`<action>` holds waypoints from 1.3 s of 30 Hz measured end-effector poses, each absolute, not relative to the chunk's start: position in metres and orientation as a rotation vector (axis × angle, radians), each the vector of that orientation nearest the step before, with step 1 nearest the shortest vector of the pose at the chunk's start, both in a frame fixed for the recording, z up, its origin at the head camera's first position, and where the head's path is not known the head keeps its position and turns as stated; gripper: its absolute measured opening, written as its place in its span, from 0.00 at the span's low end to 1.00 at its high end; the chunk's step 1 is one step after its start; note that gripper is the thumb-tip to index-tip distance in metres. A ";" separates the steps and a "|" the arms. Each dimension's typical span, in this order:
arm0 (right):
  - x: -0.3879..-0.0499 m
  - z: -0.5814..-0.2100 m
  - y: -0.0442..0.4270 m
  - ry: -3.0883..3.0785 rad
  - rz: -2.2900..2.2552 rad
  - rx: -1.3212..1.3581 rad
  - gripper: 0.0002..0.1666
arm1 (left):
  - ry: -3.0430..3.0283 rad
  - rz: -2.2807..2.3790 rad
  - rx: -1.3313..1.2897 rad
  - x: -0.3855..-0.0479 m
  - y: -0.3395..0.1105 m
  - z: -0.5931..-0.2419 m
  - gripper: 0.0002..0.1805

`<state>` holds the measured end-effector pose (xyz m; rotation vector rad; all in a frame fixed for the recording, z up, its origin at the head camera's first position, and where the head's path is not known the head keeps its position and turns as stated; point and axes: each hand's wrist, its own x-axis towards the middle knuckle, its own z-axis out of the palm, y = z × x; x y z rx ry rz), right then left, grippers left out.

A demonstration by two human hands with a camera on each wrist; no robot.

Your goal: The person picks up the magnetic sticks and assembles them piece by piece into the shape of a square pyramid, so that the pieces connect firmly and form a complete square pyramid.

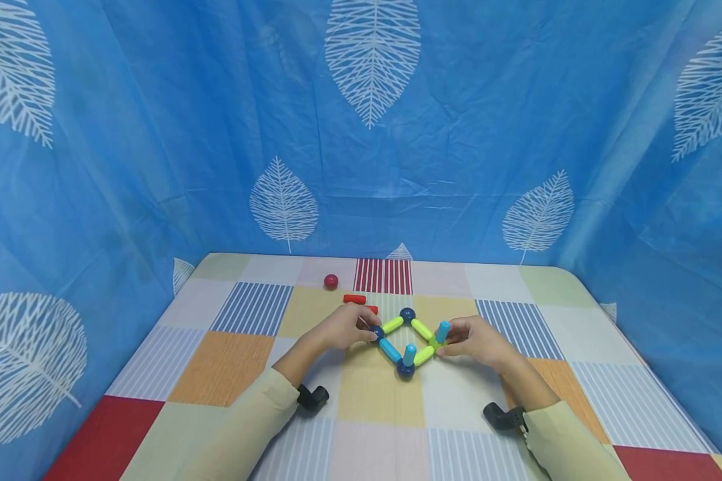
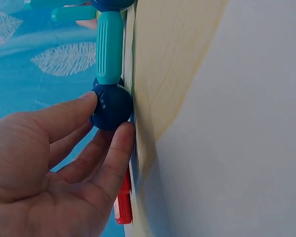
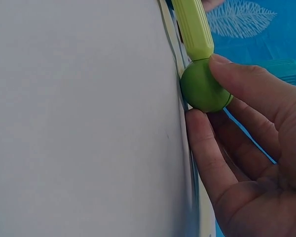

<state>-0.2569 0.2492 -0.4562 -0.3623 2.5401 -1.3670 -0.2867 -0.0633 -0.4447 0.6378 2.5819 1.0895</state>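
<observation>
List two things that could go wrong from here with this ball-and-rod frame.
The left hand pinches a dark blue ball and the right hand a green ball, at opposite corners; uneven pulls might part the frame.
The light blue rod upright on the nearest ball has a free top, so a knock could tip it off.

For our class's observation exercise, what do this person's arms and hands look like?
The left sleeve and right sleeve are plain beige. Each wrist wears a curved black camera. The left hand and right hand show no gloves or rings.

Table (image 1: 382, 447), rod frame (image 1: 390, 351), ball (image 1: 331, 282), 2 red rods (image 1: 354, 299)
</observation>
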 end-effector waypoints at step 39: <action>-0.260 -0.456 0.250 2.517 -1.361 -0.323 0.19 | 2.756 1.120 0.546 -0.320 -0.078 -0.452 0.15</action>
